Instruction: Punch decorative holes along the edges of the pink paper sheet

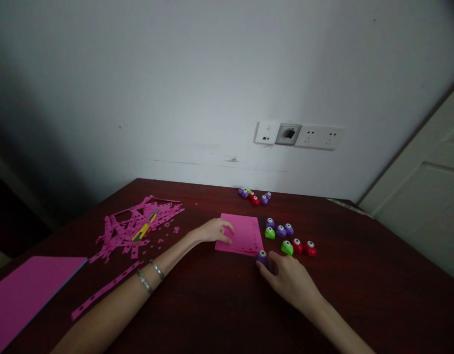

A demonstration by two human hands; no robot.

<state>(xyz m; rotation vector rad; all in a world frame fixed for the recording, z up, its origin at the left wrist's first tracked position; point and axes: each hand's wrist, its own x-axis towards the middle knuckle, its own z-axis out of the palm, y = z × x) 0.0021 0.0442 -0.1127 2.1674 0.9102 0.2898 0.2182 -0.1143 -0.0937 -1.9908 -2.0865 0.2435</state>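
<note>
A pink sheet of paper (243, 231) lies on the dark red table, with small punched holes along its right and lower edges. At its left edge rests my left hand (214, 230), thumb and fingers apart on the paper. My right hand (288, 278) has its fingers around a purple craft punch (262, 256) by the sheet's lower right corner. Right of the sheet stand more punches: several purple (281, 230), a green one (287, 247) with another green one behind it, and two red (297, 245).
Another group of punches (254, 199) stands near the wall. On the left are a heap of punched pink scraps (120, 228), a yellow utility knife (145, 227), a loose pink strip (105, 289) and a stack of pink paper (31, 295). Sockets (319, 136) sit on the wall.
</note>
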